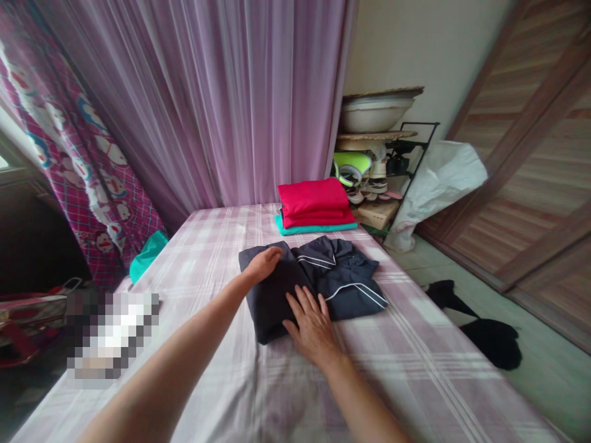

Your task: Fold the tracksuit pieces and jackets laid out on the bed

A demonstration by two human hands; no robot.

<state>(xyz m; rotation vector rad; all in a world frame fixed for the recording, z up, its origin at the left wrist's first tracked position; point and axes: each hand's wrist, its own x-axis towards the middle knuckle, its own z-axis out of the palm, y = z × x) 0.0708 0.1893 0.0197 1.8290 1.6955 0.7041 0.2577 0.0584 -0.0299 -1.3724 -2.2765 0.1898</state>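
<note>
Covered basin (376, 115) sitting on rack (419, 123), shoes (376, 184) below. Dark garment (305, 274) lying on plaid sheet (258, 394), left hand (265, 263) curling over it, can't tell if gripping, right hand (311, 325) spreading wide. Purple curtain (258, 104) hanging behind.

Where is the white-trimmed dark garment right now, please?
In the head view, the dark garment lies near centre on the checked sheet, under the left hand and right hand, in front of the folded red cloth.

Is a dark piece of clothing (300, 271) edged with thin white lines; lies flat on the plaid bedsheet (425, 381), folded smooth at left, loosely spread at right.
</note>
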